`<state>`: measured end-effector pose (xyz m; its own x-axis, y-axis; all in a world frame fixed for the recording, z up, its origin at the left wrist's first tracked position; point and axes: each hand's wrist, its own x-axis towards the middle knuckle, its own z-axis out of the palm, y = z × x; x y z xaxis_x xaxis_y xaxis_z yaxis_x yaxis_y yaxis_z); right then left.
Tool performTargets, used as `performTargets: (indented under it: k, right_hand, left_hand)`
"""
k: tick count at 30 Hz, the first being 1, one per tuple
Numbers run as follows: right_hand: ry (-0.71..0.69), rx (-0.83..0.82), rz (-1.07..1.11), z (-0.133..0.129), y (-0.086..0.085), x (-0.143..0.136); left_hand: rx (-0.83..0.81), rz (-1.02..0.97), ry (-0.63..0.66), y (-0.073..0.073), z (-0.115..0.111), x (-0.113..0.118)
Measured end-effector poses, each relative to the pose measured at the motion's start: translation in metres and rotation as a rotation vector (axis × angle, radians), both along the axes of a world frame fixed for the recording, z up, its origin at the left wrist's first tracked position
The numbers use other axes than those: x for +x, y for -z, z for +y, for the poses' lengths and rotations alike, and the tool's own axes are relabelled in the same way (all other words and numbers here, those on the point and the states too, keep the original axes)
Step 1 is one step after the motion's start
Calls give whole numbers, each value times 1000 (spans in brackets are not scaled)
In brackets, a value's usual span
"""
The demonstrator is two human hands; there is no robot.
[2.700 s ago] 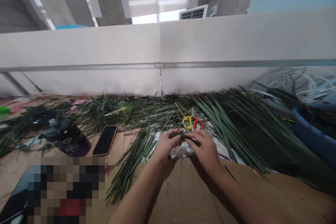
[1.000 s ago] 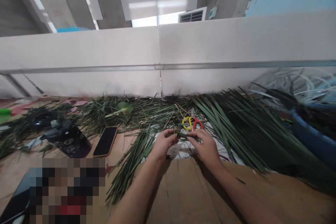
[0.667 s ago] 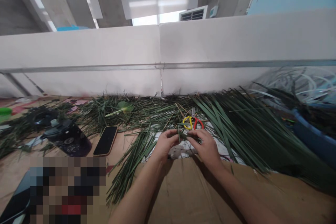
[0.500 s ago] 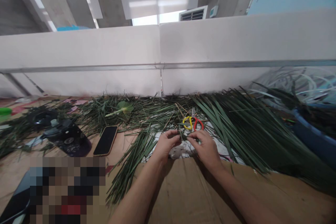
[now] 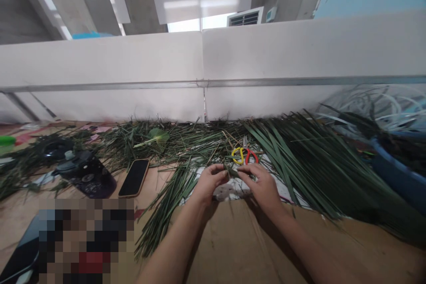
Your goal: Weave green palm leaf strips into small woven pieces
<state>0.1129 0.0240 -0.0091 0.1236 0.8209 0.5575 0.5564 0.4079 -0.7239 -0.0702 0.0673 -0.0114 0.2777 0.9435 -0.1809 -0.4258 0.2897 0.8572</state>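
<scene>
Between my two hands is a small piece of green leaf strip (image 5: 232, 172), dark and partly covered by fingers. My left hand (image 5: 210, 182) pinches its left end between thumb and fingers. On the other side, my right hand (image 5: 261, 183) grips the right end with thumb and forefinger. Just beyond my fingertips lie scissors (image 5: 245, 153) with one yellow and one red handle, blades pointing away. To the right spreads a thick heap of long green leaves (image 5: 299, 159). A bundle of thin leaf strips (image 5: 166, 213) lies left of my left forearm.
Cardboard (image 5: 233, 244) lies under my forearms. A phone (image 5: 134, 178) and a dark bottle (image 5: 88, 175) stand out at left, with loose leaf scraps (image 5: 123, 140) behind them. A blue tub (image 5: 396, 173) sits at far right. A white partition (image 5: 133, 62) closes off the back.
My fingers have shifted slightly on the leaf strip, and more of its green surface shows between them. The things around stay where they were.
</scene>
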Motion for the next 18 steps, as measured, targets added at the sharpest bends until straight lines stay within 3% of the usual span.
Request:
performTargets:
  k: [7, 13, 18]
  right_hand:
    - [-1, -172, 239, 11, 3, 20]
    - [-95, -317, 203, 12, 15, 10]
    - [-100, -391, 344, 13, 17, 7]
  left_hand:
    - [-56, -38, -98, -7, 13, -23]
    - [-52, -95, -134, -9, 14, -28]
    - [-45, -73, -90, -11, 12, -29]
